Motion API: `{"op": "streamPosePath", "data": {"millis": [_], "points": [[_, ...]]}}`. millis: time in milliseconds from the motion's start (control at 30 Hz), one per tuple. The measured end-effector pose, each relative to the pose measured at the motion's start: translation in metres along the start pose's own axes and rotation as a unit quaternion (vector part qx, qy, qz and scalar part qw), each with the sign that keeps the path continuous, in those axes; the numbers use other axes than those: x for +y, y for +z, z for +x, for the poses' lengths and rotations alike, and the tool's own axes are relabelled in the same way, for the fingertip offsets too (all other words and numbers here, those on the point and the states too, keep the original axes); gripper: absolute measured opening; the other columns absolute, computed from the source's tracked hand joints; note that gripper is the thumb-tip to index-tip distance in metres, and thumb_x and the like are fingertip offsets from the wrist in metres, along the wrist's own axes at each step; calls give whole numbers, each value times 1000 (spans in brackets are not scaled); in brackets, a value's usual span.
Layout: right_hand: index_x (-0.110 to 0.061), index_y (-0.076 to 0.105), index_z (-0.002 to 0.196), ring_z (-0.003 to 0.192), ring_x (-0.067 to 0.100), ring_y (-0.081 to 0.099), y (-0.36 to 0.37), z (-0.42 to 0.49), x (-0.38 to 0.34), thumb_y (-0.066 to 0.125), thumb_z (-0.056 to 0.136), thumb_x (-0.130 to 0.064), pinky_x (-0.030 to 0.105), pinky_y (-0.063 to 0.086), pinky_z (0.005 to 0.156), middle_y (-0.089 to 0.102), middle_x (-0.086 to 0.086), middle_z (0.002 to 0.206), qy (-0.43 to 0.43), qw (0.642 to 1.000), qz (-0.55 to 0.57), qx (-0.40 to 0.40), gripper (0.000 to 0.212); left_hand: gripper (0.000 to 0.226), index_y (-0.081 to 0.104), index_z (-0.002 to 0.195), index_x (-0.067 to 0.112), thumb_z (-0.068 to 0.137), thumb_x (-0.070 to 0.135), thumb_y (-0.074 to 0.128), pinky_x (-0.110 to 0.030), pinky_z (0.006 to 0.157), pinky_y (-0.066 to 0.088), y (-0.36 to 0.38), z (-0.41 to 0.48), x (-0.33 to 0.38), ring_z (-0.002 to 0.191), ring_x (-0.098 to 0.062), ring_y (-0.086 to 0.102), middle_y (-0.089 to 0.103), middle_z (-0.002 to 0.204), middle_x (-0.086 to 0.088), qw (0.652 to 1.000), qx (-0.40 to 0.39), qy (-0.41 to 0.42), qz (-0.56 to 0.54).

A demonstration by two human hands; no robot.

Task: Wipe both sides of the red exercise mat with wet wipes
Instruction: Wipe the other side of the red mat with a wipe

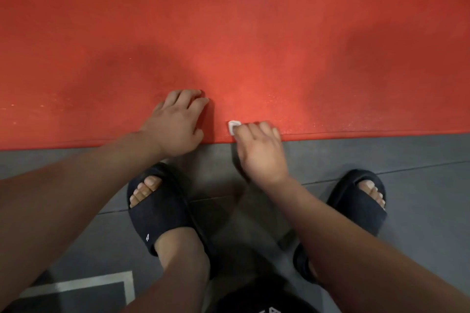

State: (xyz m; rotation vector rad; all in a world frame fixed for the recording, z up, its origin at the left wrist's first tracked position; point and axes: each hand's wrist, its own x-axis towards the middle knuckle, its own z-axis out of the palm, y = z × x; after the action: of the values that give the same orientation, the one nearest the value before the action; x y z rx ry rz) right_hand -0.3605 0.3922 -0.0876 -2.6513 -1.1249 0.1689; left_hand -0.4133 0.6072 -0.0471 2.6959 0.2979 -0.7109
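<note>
Black open-toed slides (157, 211) stand on the grey floor (419, 160), just short of the near edge of the flat red foam exercise mat (229, 33). At that edge the right hand (259, 150) pinches a small wadded white wet wipe (234, 126) against the mat. Beside it the left hand (178, 122) rests on the mat, fingers bent, grasping nothing. The mat looks light, soft and floppy; its near edge seems the best hold for turning it.
</note>
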Motion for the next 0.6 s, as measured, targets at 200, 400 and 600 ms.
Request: {"op": "streamPosePath", "data": {"millis": [200, 400, 600], "points": [[-10, 58, 87, 77, 37, 53, -25, -3, 89, 46, 94, -29, 42, 36, 65, 63, 14, 82, 211, 972, -35, 96, 23, 78, 36, 154, 18, 80, 40, 44, -51, 111, 36, 1, 0, -6, 140, -34, 30, 32, 158, -7, 1000, 1, 14, 9], [-8, 62, 90, 76, 35, 53, -3, 31, 12, 56, 91, -9, 43, 42, 70, 63, 13, 79, 146, 985, 45, 81, 6, 77, 40, 151, 23, 76, 44, 38, -55, 110, 38, -7, 5, -10, 136, -32, 31, 34, 155, -3, 1000, -12, 13, -3], [-17, 60, 83, 73, 35, 56, -6, 73, 29, 47, 103, -28, 45, 41, 63, 63, 9, 76, -85, 993, -57, 64, 26, 75, 52, 144, 22, 75, 47, 33, -53, 108, 42, -2, 4, -24, 132, -32, 40, 43, 149, -5, 999, 21, 40, -28]]}}
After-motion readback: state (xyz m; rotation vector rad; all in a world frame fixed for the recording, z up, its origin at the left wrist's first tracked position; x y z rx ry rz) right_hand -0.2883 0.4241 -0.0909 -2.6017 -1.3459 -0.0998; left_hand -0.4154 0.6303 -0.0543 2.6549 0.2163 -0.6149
